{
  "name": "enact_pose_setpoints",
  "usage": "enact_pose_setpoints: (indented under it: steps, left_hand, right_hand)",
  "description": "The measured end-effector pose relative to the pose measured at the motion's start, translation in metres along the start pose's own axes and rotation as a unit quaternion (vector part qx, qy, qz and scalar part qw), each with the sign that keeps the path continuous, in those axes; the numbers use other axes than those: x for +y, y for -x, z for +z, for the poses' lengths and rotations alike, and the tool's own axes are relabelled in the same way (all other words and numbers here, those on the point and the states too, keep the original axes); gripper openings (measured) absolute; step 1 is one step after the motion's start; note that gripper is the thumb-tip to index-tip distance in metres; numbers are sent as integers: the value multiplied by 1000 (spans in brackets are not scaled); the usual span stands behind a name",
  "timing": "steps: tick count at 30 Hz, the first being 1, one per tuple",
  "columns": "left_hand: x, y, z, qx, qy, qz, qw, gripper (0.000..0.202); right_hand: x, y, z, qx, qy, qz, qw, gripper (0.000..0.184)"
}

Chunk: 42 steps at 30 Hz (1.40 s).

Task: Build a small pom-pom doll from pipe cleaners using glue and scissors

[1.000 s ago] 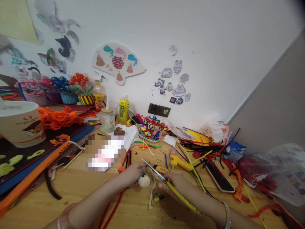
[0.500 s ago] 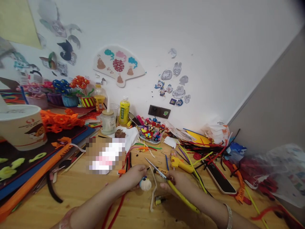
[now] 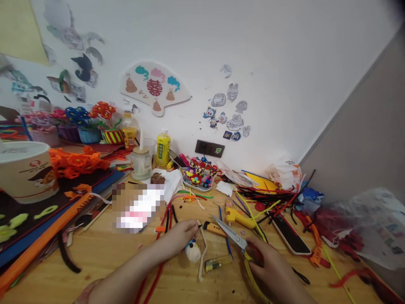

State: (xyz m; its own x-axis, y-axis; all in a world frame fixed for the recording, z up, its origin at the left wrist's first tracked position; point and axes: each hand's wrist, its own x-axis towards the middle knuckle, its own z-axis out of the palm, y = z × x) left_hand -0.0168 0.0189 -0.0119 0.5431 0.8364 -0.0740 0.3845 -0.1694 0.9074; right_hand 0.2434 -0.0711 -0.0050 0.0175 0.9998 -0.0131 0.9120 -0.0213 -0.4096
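Note:
My left hand (image 3: 183,233) is closed in a pinch, with a small black piece (image 3: 200,226) sticking out at its fingertips. Just under those fingers is a little cream-and-blue figure (image 3: 193,251); whether the hand also grips it I cannot tell. My right hand (image 3: 265,255) is wrapped round the yellow handles of a pair of scissors (image 3: 232,235). The blades point up and left, apart from my left hand. Between the hands lie a cream pipe cleaner (image 3: 203,253), an orange utility knife (image 3: 215,229) and a small yellow-and-clear item (image 3: 217,263).
A yellow glue gun (image 3: 238,217) lies beyond the scissors, with a dark phone-like slab (image 3: 290,233) to its right. Loose pipe cleaners (image 3: 262,195) pile up at the back. A tray of small figures (image 3: 199,185), a jar (image 3: 141,164) and a paper cup (image 3: 28,173) stand farther off.
My right hand has drawn the scissors right and toward me, away from my left fingers. The left hand stays nearly in place; the black piece now shows at its fingertips.

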Motion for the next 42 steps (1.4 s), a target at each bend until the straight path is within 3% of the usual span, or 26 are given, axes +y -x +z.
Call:
enact_pose_setpoints:
  steps: [6,10,13,15,20,25,27,30,37,39,42]
  left_hand:
    - [5,2,1,2,-18,17,1000,26]
    - [9,4,3,-3,-32,26,999,25]
    - [14,8,5,-5,-46,30,998,25]
    - [16,11,7,-7,-60,36,998,25]
    - [18,15,13,-31,-111,60,992,25]
    - [16,11,13,-1,-106,62,992,24]
    - [16,10,12,14,-96,60,994,23]
    - [15,8,12,27,-61,64,996,24]
    - [20,9,14,-12,59,53,997,33]
    - [22,10,16,-19,117,43,992,37]
    - [23,12,18,-12,206,12,978,37]
  right_hand:
    - [24,11,-2,18,16,-9,1000,50]
    - [21,8,-13,-4,59,-40,997,51]
    - [-1,2,-21,20,94,-44,994,33]
    - [-25,-6,-20,59,51,-80,994,26]
    - [-79,-32,4,6,-110,-178,978,9]
    - [-90,-51,22,2,-225,-181,957,12]
    - [-86,-54,25,-7,-328,-144,934,14]
    - [-80,-55,26,-80,-468,-92,875,18]
    - [-76,-52,29,-212,-612,-57,759,29]
    - [-77,-50,34,-196,-649,-51,733,29]
    - [-80,-48,39,-136,-673,-42,726,28]
